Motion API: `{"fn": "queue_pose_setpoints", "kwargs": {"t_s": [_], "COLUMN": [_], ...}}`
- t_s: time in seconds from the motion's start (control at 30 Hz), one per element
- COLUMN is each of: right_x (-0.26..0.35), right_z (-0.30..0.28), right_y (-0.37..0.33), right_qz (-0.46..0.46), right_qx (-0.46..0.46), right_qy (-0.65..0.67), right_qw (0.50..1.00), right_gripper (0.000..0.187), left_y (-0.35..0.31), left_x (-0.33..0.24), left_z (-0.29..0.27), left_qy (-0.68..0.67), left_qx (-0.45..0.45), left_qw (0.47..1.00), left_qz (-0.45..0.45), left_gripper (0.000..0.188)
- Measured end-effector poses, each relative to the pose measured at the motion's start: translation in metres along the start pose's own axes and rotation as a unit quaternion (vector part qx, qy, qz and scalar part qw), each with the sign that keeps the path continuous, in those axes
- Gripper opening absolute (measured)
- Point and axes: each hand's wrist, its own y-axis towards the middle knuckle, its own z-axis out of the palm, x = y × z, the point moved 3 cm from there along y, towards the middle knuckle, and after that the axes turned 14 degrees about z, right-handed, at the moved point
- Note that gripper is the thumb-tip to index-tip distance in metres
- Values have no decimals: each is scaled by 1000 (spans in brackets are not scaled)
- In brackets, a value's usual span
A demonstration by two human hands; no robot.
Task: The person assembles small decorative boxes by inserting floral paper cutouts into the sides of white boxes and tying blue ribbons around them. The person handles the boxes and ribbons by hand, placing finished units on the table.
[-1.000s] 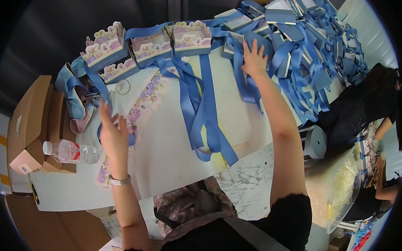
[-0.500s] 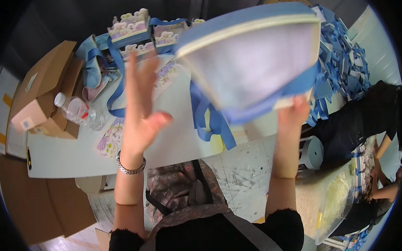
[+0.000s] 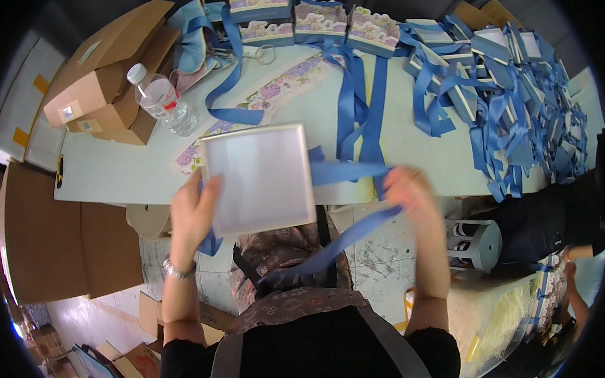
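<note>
A square, shallow box (image 3: 259, 180) with a white inside and pale rim is held up over the table's near edge, its inside facing me. My left hand (image 3: 195, 209) grips its left side, thumb on the front. A wide blue ribbon (image 3: 345, 172) runs from the box's right side to my right hand (image 3: 409, 188), whose fingers are closed on it, slightly blurred. The ribbon's loose end hangs down toward my lap. Under and behind the box, a floral printed strip (image 3: 272, 90) lies on the table, with another blue ribbon (image 3: 233, 115) beside it.
Floral boxes (image 3: 373, 32) stand along the back. A heap of blue ribboned boxes (image 3: 512, 82) covers the table's right. A plastic bottle (image 3: 163, 100) and cardboard box (image 3: 108, 76) stand at left. At lower right are a stool (image 3: 474, 243), a bin of shredded filler (image 3: 493, 315) and another person's arm (image 3: 573, 293).
The box has come down and left from my right hand into my left, which was raised and free. My right hand now draws the ribbon out to the right.
</note>
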Motion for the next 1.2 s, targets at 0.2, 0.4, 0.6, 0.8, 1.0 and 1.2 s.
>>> {"fn": "queue_pose_setpoints", "kwargs": {"t_s": [0.2, 0.4, 0.6, 0.8, 1.0, 1.2], "right_x": [48, -4, -31, -34, -33, -30], "right_z": [-1, 118, 116, 117, 116, 114], "right_y": [57, 48, 61, 62, 64, 61], "right_qz": [-302, -395, -357, -359, -361, -378], "right_qx": [-410, -100, -69, -91, -93, -67], "right_qy": [-637, -674, -691, -688, -689, -699], "right_qw": [578, 616, 625, 624, 621, 603], "right_gripper": [29, 61, 64, 61, 60, 73], "left_y": [52, 151, 200, 206, 241, 208], "left_x": [8, 47, 74, 69, 88, 57], "left_z": [95, 84, 114, 105, 77, 32], "left_qy": [202, 205, 307, 255, 147, 208], "left_qx": [93, -32, 150, 74, 193, 44], "left_qw": [975, 962, 938, 959, 970, 965], "left_qz": [16, 177, 51, 99, 26, 157], "left_gripper": [41, 42, 69, 65, 40, 27]}}
